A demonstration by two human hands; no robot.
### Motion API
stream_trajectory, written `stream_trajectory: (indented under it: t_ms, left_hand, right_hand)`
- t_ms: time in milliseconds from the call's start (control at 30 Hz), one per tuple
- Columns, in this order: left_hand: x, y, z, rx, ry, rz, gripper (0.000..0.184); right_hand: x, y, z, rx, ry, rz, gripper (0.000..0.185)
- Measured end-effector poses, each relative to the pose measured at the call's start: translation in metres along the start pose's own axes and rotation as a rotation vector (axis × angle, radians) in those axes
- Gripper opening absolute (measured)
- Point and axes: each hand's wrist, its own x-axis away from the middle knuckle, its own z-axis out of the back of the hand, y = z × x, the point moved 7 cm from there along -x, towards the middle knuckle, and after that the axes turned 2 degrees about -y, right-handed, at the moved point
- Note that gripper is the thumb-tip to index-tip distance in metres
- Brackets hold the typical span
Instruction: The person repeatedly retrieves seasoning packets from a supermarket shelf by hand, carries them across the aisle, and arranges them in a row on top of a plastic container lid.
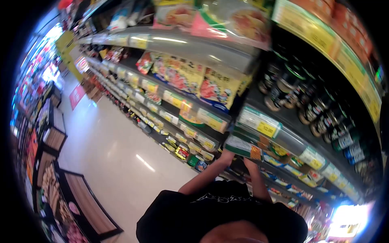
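Observation:
My left hand [228, 155] grips the lower left edge of a flat, dark green package [243, 146], with its fingers partly hidden behind it. The package has a white printed label and an orange-brown patch. It is held in front of the shelf, just below a price tag strip [259, 122]. My right hand [249, 163] reaches up to the package's lower edge; its fingers are too hidden and small to make out. Both forearms extend from black short sleeves.
Yellow food pouches [219, 87] stand on the shelf ahead. Dark-lidded glass jars [283, 83] fill the shelf on the right. Shelf rails with price tags run along the aisle. A pale glossy floor [121, 150] lies to the left, beside wooden produce bins [89, 202].

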Motion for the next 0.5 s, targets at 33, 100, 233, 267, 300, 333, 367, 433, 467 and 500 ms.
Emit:
stream_trajectory:
  t_ms: [33,100,233,267,300,333,367,433,467,500]
  left_hand:
    - [-0.004,-0.005,-0.002,0.076,0.027,0.069,0.038]
    - [-0.014,-0.008,0.000,0.132,0.046,0.106,0.039]
    - [0.004,0.032,-0.004,-0.175,0.004,0.071,0.044]
    - [0.017,0.045,-0.011,-0.159,0.015,0.102,0.044]
    - [0.030,0.052,-0.017,-0.144,0.029,0.136,0.044]
    - [0.043,0.055,-0.018,-0.127,0.042,0.171,0.045]
    - [0.057,0.056,-0.017,-0.181,0.002,0.211,0.044]
    - [0.087,0.050,-0.011,-0.240,0.040,0.211,0.041]
    - [0.103,0.045,-0.010,-0.268,0.058,0.213,0.040]
    - [0.122,0.049,-0.010,-0.380,0.058,0.147,0.039]
  right_hand:
    - [-0.001,-0.004,0.006,0.046,0.006,0.010,0.033]
    - [-0.004,-0.014,0.013,0.072,0.021,0.039,0.030]
    - [-0.003,0.043,-0.011,0.055,0.149,0.144,0.030]
    - [-0.005,0.051,-0.018,0.043,0.185,0.165,0.030]
    - [-0.008,0.051,-0.023,-0.039,0.132,0.105,0.030]
    - [-0.010,0.047,-0.027,-0.119,0.085,0.042,0.029]
    - [-0.007,0.052,-0.034,-0.259,-0.055,-0.105,0.028]
    - [0.023,-0.037,0.030,-0.705,-0.024,-0.221,0.021]
    - [0.030,-0.047,0.023,-0.688,-0.031,-0.129,0.019]
    - [0.039,-0.050,0.014,-0.669,-0.038,-0.040,0.018]
